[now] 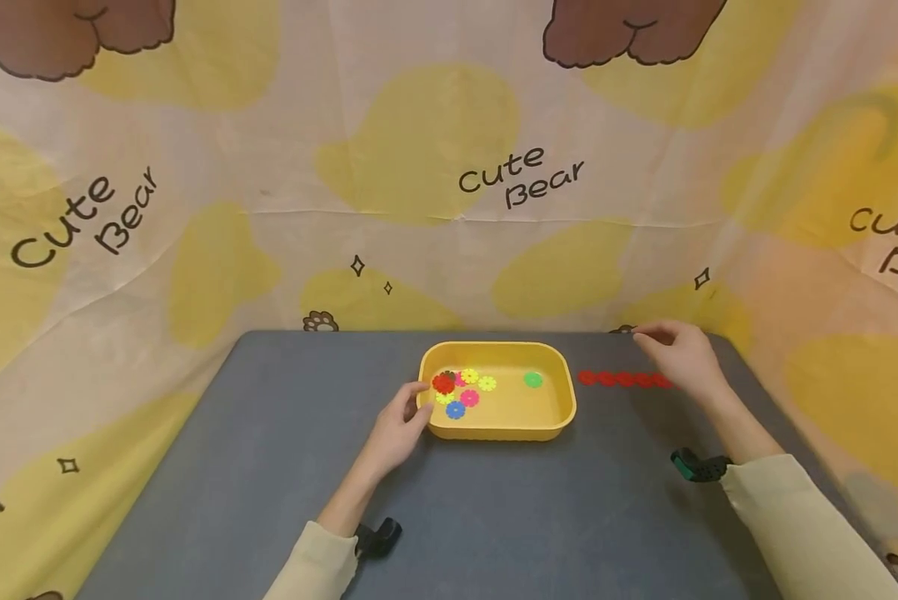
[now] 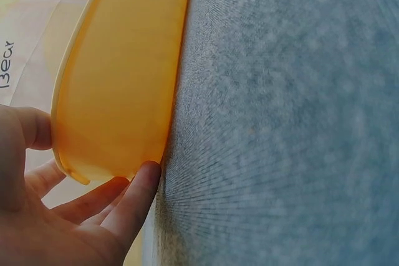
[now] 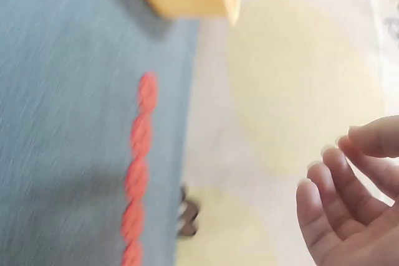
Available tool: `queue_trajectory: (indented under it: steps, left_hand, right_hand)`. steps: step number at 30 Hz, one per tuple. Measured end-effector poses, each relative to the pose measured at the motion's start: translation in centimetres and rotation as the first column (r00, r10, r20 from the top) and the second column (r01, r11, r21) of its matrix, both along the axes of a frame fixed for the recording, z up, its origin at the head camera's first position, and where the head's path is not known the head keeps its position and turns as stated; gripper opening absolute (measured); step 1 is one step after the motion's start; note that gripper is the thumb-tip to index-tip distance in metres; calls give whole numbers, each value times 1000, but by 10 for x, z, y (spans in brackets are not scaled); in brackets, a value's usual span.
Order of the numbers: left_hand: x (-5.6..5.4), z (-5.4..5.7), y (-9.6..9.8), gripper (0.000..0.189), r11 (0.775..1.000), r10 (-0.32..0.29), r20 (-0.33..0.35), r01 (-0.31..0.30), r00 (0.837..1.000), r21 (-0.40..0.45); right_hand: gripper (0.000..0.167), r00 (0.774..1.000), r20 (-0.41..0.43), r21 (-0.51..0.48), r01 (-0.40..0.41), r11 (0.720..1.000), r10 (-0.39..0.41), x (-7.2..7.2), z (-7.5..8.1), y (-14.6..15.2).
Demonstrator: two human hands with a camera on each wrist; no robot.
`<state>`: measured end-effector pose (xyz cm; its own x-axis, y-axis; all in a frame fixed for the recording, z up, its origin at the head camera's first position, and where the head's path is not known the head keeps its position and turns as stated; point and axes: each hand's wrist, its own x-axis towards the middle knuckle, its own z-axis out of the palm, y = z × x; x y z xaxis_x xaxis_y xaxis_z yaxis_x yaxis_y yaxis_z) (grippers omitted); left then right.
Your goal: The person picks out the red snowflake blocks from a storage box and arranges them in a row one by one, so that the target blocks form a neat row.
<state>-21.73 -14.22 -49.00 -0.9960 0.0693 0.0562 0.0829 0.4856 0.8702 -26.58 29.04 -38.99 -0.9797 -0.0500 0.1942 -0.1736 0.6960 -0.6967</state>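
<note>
Okay, left hand [image 1: 396,432] grips yellow tray [image 1: 494,434] at its left end, fingers curved along the outer wall. Right hand [image 1: 685,358] raised above red disc row [image 1: 625,379] right of tray, fingers loosely bent, seemingly holding nothing. Table [image 1: 509,517]: far edge near, broad surface nearside.

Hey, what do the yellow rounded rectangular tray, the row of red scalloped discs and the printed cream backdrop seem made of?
Yellow rounded rectangular tray: probably moulded plastic, satin, with smooth rounded corners. Row of red scalloped discs: perhaps plastic, given the even, bright colour; finish too small to judge. Printed cream backdrop: apparently matte cloth, judging by its creases and soft folds.
</note>
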Motion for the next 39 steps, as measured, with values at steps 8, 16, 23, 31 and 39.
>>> queue_trajectory:
  steps: [8, 16, 23, 31, 39]
  left_hand:
    - [1, 0, 0, 42, 1000, 3, 3, -3, 1000, 4]
    - [3, -1, -1, 41, 1000, 6, 8, -6, 1000, 15]
    - [2, 0, -2, 40, 1000, 5, 0, -5, 1000, -2]
    - [1, 4, -1, 42, 1000, -2, 1, 2, 1000, 2]
    - [1, 3, 0, 41, 1000, 6, 7, -6, 1000, -1]
  right_hand:
    - [34, 996, -67, -63, -56, 996, 52, 2, 10, -51]
    - [33, 991, -13, -89, -132, 987, 131, -1, 7, -99]
    - [25, 977, -31, -125, -211, 969, 209, -3, 0, -132]
    - [23, 964, -5, -144, -265, 953, 267, -11, -13, -167]
    - [26, 951, 69, -170, -288, 943, 303, -24, -34, -201]
